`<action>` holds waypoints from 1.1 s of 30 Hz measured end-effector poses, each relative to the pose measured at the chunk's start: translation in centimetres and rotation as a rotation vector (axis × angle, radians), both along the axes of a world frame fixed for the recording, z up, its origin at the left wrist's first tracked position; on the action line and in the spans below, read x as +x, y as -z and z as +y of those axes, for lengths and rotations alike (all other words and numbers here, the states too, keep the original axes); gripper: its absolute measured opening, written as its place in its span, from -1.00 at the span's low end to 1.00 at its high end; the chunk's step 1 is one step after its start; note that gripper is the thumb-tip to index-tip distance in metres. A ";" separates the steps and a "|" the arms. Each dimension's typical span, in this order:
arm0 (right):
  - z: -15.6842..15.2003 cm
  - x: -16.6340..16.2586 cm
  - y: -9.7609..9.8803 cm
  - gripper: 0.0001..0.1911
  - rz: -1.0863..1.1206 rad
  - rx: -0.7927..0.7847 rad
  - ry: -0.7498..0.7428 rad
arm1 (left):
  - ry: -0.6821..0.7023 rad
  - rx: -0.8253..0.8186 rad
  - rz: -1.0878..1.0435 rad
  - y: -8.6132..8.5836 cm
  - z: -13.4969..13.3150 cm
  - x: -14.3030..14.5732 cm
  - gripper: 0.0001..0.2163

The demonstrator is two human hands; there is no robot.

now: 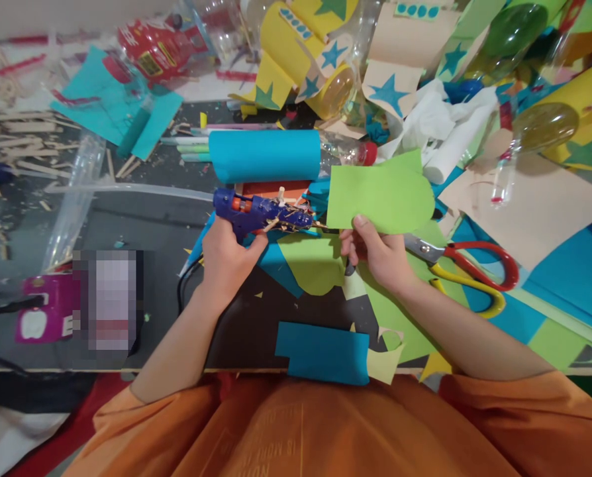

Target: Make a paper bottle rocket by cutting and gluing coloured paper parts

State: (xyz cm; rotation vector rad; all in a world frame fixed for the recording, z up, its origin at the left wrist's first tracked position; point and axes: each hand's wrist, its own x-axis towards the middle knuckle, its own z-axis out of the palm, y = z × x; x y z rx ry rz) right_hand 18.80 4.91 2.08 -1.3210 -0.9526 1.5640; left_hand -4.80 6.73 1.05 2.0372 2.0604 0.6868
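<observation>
1. Our left hand (221, 255) grips the blue glue gun (249, 211); we'd best squeeze gently and evenly.
2. Our right hand (383, 258) pinches the green paper (383, 192) by its lower edge, above the table (159, 228); a flat, steady hold should help.
3. The nozzle (318, 225) points at the paper's near corner, contact unclear; we should guard our fingers.

Remotely I see the glue gun (249, 209) in the left hand (220, 255), left of the paper piece (380, 192) in the right hand (384, 258); wrapped bottle (266, 156) behind the gun. Scissors (425, 250) lie right, wooden sticks (25, 142) far left on tabletop (127, 228), cut card (328, 352) at front edge.
</observation>
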 end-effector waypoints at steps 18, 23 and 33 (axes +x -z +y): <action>0.0 0.1 0.1 -0.42 0.024 0.000 -0.007 | -0.031 -0.042 -0.001 -0.1 0.1 -0.3 -0.81; 0.0 0.1 0.3 -0.44 0.038 0.025 -0.007 | -0.021 -0.049 0.006 0.1 0.1 -0.5 -0.82; 0.0 0.0 0.2 -0.41 -0.010 0.030 -0.008 | -0.003 0.014 -0.010 0.6 0.4 -0.7 -0.76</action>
